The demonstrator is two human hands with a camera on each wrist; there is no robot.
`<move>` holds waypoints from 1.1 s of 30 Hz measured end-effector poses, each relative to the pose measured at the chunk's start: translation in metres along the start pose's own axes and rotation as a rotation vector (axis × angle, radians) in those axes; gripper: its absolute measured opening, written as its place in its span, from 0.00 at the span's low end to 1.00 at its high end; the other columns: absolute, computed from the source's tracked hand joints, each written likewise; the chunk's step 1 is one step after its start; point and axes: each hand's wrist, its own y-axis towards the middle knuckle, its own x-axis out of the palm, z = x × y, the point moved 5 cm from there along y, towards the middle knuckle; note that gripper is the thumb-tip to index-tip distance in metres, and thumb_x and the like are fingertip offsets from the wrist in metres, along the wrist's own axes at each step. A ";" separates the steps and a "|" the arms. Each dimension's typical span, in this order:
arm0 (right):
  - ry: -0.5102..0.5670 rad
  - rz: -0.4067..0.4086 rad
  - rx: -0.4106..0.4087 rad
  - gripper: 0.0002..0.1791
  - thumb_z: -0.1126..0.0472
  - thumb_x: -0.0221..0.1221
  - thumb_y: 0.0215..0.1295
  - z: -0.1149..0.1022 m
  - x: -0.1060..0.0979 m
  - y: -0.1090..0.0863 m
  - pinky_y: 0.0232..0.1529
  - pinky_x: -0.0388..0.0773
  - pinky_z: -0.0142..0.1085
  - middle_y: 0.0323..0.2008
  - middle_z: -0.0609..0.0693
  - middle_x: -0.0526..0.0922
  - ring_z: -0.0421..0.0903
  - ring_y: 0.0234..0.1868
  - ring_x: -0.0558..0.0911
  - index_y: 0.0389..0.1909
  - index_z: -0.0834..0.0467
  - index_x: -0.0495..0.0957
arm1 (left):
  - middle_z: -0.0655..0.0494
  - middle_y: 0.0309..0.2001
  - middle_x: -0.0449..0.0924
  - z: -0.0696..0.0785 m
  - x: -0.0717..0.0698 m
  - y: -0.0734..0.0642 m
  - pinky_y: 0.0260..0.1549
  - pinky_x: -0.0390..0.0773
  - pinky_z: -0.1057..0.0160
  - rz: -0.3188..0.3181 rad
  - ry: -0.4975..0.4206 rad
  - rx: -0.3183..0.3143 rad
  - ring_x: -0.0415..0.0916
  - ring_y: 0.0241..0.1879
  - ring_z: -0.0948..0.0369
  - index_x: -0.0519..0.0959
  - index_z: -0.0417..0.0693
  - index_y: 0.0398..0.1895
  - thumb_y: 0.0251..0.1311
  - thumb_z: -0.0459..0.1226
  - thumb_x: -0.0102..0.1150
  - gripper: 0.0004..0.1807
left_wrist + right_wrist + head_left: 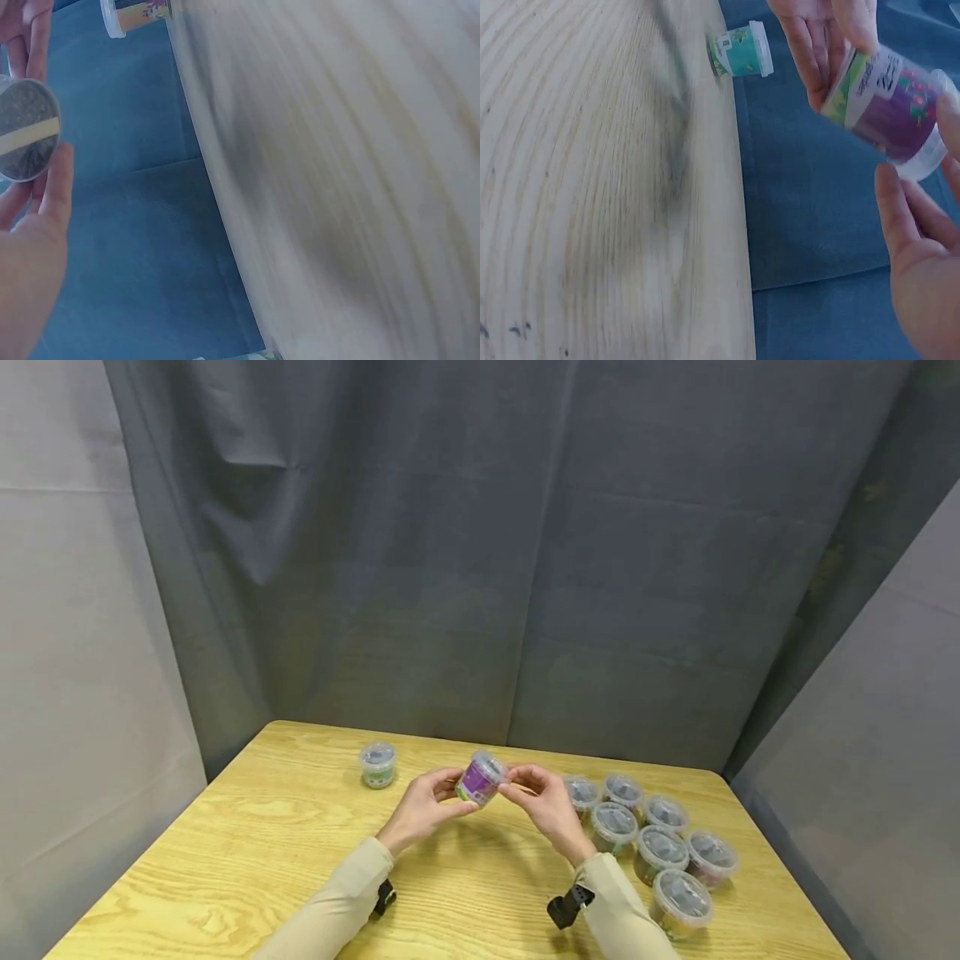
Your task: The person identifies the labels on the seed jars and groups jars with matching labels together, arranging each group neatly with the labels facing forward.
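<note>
A small lidded plastic tub (480, 779) with a purple label is held tilted above the table, between both hands. My left hand (423, 810) grips it near its base, thumb below and fingers behind. My right hand (547, 806) pinches the lid end from the other side. In the right wrist view, the tub's label (889, 112) shows red fruit and green leaves, and the translucent lid points toward the right hand (930, 277). One round end of the tub (28, 131), dark with a pale strip, faces the left wrist camera beside the left hand (41, 247).
A single green-labelled tub (378, 766) stands upright at the back left of the wooden table (247, 860). Several similar lidded tubs (663, 847) are grouped at the right, close to the right forearm. A dark grey curtain (450, 568) hangs behind the table.
</note>
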 end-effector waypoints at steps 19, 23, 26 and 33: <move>-0.228 0.041 -0.079 0.07 0.56 0.70 0.57 0.003 0.026 0.008 0.49 0.83 0.37 0.46 0.51 0.85 0.50 0.51 0.85 0.34 0.52 0.83 | 0.51 0.55 0.81 -0.022 -0.027 0.001 0.57 0.77 0.50 0.093 0.152 0.020 0.79 0.54 0.52 0.75 0.52 0.61 0.57 0.43 0.69 0.27; -0.277 0.004 -0.103 0.07 0.56 0.70 0.57 0.002 0.038 0.009 0.46 0.84 0.38 0.47 0.51 0.85 0.51 0.48 0.86 0.33 0.52 0.82 | 0.49 0.58 0.79 -0.022 -0.034 -0.002 0.53 0.80 0.54 0.084 0.138 0.031 0.80 0.53 0.52 0.72 0.58 0.65 0.60 0.42 0.67 0.29; -0.291 -0.034 -0.109 0.06 0.57 0.69 0.58 0.001 0.047 0.010 0.47 0.84 0.38 0.48 0.51 0.84 0.52 0.50 0.85 0.33 0.52 0.82 | 0.50 0.60 0.77 -0.022 -0.038 -0.005 0.51 0.82 0.57 0.051 0.150 0.036 0.80 0.54 0.52 0.73 0.60 0.65 0.61 0.44 0.65 0.27; -0.316 -0.089 -0.146 0.05 0.57 0.68 0.60 0.000 0.070 0.012 0.47 0.84 0.38 0.53 0.55 0.83 0.54 0.53 0.84 0.32 0.51 0.82 | 0.53 0.57 0.79 -0.022 -0.052 -0.012 0.48 0.83 0.55 0.025 0.215 0.017 0.81 0.53 0.49 0.77 0.56 0.58 0.61 0.46 0.65 0.22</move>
